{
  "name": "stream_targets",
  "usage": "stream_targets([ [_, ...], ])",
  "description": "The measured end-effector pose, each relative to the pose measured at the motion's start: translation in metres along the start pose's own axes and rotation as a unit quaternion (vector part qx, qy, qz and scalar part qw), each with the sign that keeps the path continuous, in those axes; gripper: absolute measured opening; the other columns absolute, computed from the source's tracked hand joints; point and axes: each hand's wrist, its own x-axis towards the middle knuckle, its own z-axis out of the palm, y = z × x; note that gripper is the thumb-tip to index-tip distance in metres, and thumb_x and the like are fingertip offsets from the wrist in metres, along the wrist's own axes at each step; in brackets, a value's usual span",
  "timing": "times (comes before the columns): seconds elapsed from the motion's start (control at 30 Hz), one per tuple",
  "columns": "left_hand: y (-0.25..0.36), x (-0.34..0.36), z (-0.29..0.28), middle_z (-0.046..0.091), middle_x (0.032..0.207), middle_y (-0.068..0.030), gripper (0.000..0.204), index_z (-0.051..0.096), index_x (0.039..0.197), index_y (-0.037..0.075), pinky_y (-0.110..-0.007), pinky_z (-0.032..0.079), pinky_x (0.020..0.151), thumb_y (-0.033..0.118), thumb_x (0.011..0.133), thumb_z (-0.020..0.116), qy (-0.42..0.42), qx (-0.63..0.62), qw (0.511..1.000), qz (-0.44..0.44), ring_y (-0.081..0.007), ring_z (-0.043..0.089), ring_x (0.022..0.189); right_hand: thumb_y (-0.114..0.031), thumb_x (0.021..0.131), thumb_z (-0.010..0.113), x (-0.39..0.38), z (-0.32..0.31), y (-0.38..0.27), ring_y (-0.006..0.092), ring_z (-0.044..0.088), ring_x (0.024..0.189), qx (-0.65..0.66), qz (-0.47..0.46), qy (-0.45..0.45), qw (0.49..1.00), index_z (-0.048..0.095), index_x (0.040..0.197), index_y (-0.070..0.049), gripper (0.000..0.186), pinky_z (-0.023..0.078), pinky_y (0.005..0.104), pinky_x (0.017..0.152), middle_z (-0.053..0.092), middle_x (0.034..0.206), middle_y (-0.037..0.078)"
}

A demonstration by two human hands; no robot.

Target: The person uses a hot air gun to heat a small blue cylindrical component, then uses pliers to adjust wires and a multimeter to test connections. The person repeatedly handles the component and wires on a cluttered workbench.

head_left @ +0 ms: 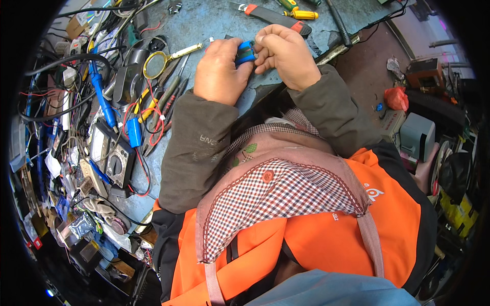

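Both hands are pinched onto that small blue part (245,52), held just above the workbench (204,25) by its near edge. Its long axis runs across between them, left hand (220,71) and right hand (286,53) each closed on an end, equally close.

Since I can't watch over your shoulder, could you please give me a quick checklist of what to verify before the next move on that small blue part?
1. Blue part held by both hands: ok; left hand and right hand pinch it between them.
2. Part raised over the blue-grey bench: cannot tell.
3. Fingers clear of the part's working face: cannot tell; they cover much of it.
4. Magnifying glass within reach: ok, just left of the left hand.
5. Yellow-handled screwdriver nearby: ok, beyond the right hand.
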Motion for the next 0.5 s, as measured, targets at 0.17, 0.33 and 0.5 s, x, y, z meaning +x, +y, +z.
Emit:
stream_targets([
  [0.17,0.001,0.0,0.0,0.072,0.108,-0.0179,0.04,0.071,0.116,0.003,-0.046,0.059,0.087,0.009,0.078,0.082,0.003,0.004,1.0,-0.007,-0.0395,0.07,0.101,-0.014,0.102,0.065,-0.003,0.007,0.001,0.0156,0.07,0.07,-0.078,-0.064,0.013,0.995,0.068,0.103,0.004,0.018,0.064,0.0315,0.065,0.069,0.087,0.008],
  [0.33,0.001,0.001,0.0,0.072,0.107,-0.0179,0.04,0.072,0.116,0.003,-0.045,0.059,0.084,0.008,0.078,0.082,0.009,-0.012,1.0,-0.011,-0.0394,0.071,0.096,-0.012,0.101,0.068,0.0,0.002,0.01,0.0148,0.07,0.069,-0.027,-0.062,0.024,0.997,0.069,0.1,0.003,0.015,0.062,0.0306,0.063,0.071,0.088,0.008],
  [0.5,0.004,0.002,0.0,0.072,0.104,-0.0176,0.039,0.073,0.116,0.003,-0.041,0.059,0.077,0.006,0.078,0.081,0.007,-0.07,0.995,-0.071,-0.0344,0.072,0.085,-0.013,0.1,0.067,-0.001,0.001,0.006,0.0182,0.072,0.073,0.052,-0.018,0.02,0.998,0.07,0.1,0.002,0.015,0.062,0.0331,0.066,0.072,0.092,0.011],
])
